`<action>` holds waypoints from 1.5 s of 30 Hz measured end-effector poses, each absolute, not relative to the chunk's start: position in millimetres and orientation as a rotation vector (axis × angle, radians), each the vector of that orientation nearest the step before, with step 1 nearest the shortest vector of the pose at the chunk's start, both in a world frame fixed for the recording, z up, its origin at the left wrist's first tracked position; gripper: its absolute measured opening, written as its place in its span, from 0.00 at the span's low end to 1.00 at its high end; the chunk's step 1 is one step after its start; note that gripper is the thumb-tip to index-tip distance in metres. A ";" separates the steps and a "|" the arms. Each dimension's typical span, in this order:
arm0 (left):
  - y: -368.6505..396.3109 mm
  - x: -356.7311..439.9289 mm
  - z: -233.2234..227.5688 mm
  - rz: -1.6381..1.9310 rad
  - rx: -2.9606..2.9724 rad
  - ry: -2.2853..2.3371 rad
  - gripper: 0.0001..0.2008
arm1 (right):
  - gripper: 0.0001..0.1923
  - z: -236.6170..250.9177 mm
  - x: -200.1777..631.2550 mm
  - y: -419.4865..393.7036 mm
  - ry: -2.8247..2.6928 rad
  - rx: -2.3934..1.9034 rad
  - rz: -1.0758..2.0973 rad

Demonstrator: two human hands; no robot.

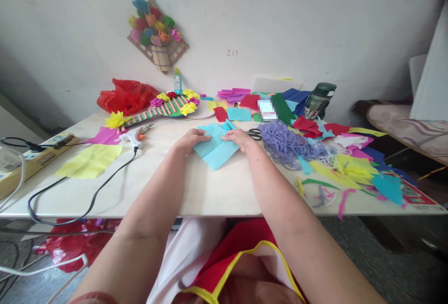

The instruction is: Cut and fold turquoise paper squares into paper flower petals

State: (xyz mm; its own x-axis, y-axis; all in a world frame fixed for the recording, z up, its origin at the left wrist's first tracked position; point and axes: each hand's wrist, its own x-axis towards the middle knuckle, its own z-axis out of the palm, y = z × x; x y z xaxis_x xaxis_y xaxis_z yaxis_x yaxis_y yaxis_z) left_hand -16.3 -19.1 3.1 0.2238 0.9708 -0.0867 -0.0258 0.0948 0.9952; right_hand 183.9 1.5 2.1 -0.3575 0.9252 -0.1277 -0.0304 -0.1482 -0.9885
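Tissue paper (pixel 216 150) in light blue lies mid-table under both hands – left hand (pixel 191 140) flat on its left edge, right hand (pixel 240 138) pressing the right corner; whether any finger pinches it is hard to tell. It looks light, limp and easily torn, best held by the edges. Black scissors (pixel 255 133) lie just beside. The pale table (pixel 210 192), littered with coloured scraps, meets a white wall (pixel 280 24).

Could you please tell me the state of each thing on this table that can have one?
Light blue crepe paper sheet: folded, flat on table, both hands on it.
Left hand: pressing the sheet's left edge.
Right hand: pressing the sheet's right edge.
Black-handled scissors: lying unheld.
White glue gun: lying down, cord attached.
Dark green bottle: capped, leaning.
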 end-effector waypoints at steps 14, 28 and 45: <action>-24.7 -14.1 9.7 1.017 1.182 1.038 0.18 | 0.11 4.6 183.6 1.0 -1.320 -1.123 1.542; -23.1 -14.8 9.3 1.076 1.121 0.986 0.20 | 0.13 0.8 184.5 6.6 -1.343 -1.018 1.540; -18.0 -17.9 6.8 1.125 1.126 0.922 0.14 | 0.18 7.3 186.9 -0.1 -1.365 -0.880 1.620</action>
State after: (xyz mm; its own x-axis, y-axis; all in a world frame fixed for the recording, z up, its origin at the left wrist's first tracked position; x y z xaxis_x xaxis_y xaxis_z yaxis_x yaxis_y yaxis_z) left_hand -17.9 -18.0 6.8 0.2090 0.9779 -0.0091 -0.2016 0.0522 0.9781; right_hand 186.9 -0.1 7.3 -0.4171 0.9088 -0.0036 -0.1504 -0.0729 -0.9859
